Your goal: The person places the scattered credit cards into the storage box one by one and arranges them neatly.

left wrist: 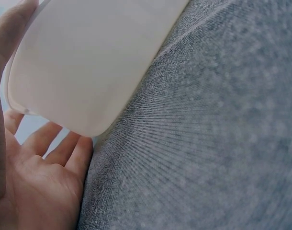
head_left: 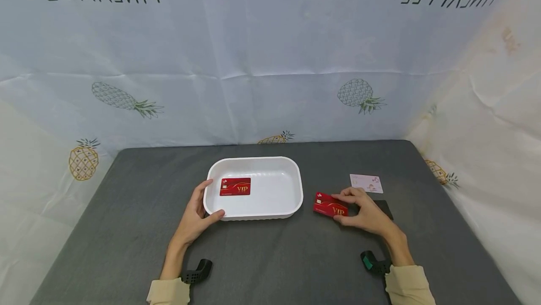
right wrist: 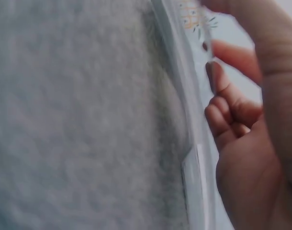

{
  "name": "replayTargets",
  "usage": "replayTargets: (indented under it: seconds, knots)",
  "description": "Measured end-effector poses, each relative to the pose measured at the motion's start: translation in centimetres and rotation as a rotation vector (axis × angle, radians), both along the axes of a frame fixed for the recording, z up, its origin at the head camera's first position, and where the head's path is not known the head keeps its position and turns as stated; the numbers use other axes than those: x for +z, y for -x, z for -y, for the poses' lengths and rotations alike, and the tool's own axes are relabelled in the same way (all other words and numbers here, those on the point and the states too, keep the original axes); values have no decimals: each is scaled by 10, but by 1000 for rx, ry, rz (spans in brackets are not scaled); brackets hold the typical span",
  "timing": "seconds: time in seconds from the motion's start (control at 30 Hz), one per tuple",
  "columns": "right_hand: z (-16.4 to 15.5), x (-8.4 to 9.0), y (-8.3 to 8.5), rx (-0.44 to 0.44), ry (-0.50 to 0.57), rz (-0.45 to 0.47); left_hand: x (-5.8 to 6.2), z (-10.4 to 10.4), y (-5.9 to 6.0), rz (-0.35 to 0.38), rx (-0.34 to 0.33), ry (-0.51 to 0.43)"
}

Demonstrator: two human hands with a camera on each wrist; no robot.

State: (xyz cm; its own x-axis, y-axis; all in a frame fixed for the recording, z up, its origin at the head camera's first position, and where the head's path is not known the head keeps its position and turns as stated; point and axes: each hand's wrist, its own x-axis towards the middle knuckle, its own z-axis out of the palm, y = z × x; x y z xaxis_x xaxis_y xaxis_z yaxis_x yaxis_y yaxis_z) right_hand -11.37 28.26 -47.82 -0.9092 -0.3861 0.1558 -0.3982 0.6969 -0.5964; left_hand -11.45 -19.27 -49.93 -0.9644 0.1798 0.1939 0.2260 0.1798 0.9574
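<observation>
A: Start at the bottom of the head view. What are the hands doing?

B: The left hand (head_left: 195, 218), lower left of centre, cups the near-left corner of the white tray (head_left: 296, 187), thumb along the near rim and fingers up the left side. It looks like a steadying hold, so the tray does not slide on the grey table (head_left: 127, 248).

A: And the other?

B: The right hand (head_left: 367, 212), lower right of centre, pinches a red VIP card (head_left: 327, 204) by its right end, thumb on the near edge and fingers on the far one. The card's left end points toward the tray; I cannot tell if it is lifted off the table.

A: Farther back?

B: A dark card (head_left: 386, 207) sits partly under that hand, a pale flowered card (head_left: 366, 183) lies just beyond, and a second red VIP card (head_left: 235, 186) lies flat in the tray's left half. Behind it all hangs a pineapple-print cloth (head_left: 270, 61).

A: Do the wrist cameras add anything?

B: The left wrist view shows the tray's rounded corner (left wrist: 88, 62) from below, with the fingers (left wrist: 55, 143) spread loosely behind it. The right wrist view is blurred: curled fingers (right wrist: 227, 120) by a thin edge, no print legible. Only the head view shows what the cards are.
</observation>
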Motion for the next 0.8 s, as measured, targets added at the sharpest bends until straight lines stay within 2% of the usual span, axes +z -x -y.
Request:
replayTargets:
  seconds: [0.53, 0.8]
  knots:
    - [8, 35, 12, 28, 50, -43, 2, 0, -1, 3, -4, 1]
    - [25, 53, 23, 44, 63, -39, 3, 0, 0, 10, -3, -2]
